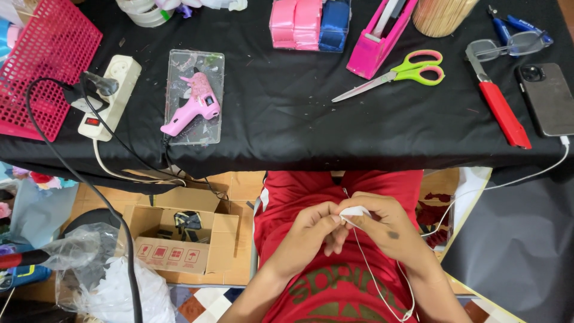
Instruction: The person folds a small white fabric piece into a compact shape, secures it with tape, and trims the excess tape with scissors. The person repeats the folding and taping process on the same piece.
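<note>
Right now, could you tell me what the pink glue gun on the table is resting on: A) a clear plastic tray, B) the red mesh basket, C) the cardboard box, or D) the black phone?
A: the pink glue gun lies on a clear plastic tray on the black tablecloth, apart from the red mesh basket, the phone and the cardboard box.

Count: 1 pink glue gun [194, 106] at 10 o'clock, 1 power strip [111, 96] beside it, 1 pink basket [48, 63] at 9. 1 pair of scissors [397, 72], 1 tape dispenser [381, 36] at 1 o'clock. 3 ribbon rolls [309, 24] at 12, maybe more behind. 1 cutter [501, 107], 1 phone [547, 98], 1 pair of glasses [508, 46] at 2. 1 cardboard box [179, 236] at 8.
</note>
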